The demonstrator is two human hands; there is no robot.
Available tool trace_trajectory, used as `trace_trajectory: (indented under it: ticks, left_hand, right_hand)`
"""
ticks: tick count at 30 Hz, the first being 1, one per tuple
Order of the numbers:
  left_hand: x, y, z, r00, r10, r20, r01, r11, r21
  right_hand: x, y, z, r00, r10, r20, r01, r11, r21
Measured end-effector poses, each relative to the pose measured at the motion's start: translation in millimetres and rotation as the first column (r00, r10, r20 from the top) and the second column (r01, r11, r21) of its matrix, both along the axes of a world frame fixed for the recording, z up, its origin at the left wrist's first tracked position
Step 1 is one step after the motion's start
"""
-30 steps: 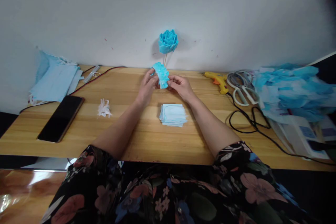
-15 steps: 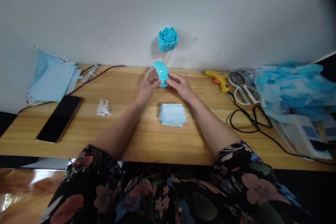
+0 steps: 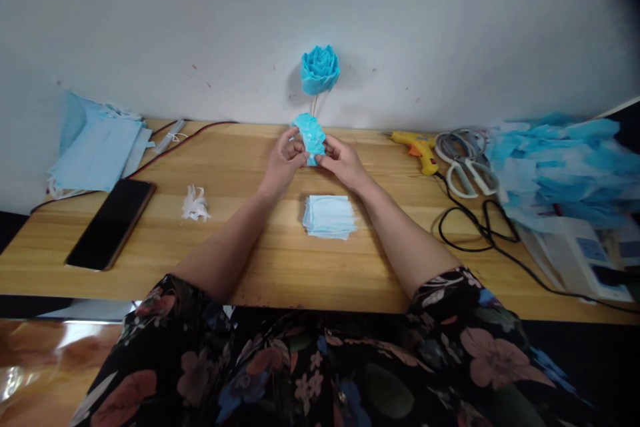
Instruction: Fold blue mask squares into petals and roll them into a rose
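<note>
Between my two hands is a crinkled piece of blue mask fabric [image 3: 313, 136], held up over the back of the table. My left hand [image 3: 287, 159] pinches its left and lower side between thumb and fingers. On the other side my right hand [image 3: 342, 161] grips the lower right edge, thumb in front. Behind the fabric a blue fabric rose [image 3: 320, 71] on a thin stick stands against the wall; the stick's lower end is hidden. Nearer to me lies a stack of cut pale-blue fabric pieces [image 3: 329, 217].
At left are face masks [image 3: 97, 152], a black phone [image 3: 111, 225] and white scraps [image 3: 195, 203]. On the right lie a yellow glue gun [image 3: 423, 152] with a black cord, white-handled scissors [image 3: 470, 177], a wire coil and a blue fabric pile [image 3: 565, 163].
The held fabric has turned a little and stands more upright, its crinkled face showing more. Both hands keep their hold. The camera view has shifted slightly.
</note>
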State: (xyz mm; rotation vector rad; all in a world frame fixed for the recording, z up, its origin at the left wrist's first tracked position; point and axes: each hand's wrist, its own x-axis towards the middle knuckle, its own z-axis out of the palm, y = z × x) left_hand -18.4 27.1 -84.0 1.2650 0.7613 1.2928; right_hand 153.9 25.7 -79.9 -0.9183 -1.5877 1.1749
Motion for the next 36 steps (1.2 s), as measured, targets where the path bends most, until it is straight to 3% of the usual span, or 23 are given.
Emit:
trace_trajectory:
  ticks: [12,24,36]
  left_hand:
    - [-2,0,2.2,1.000,-0.003,-0.017,0.003,1.000,0.000]
    - [1,-4,3.8,1.000,-0.028,-0.003,0.028,1.000,-0.011]
    - [6,-2,4.0,0.999,-0.034,-0.026,0.035,0.999,0.037]
  right_hand:
    - [4,-10,16.7,0.996,0.003,-0.086,-0.008,0.999,-0.054]
    - [0,-1,1.2,0.997,-0.007,-0.079,0.006,1.000,-0.018]
    - [-10,-7,8.3,0.996,-0.084,0.032,0.084,0.996,0.000]
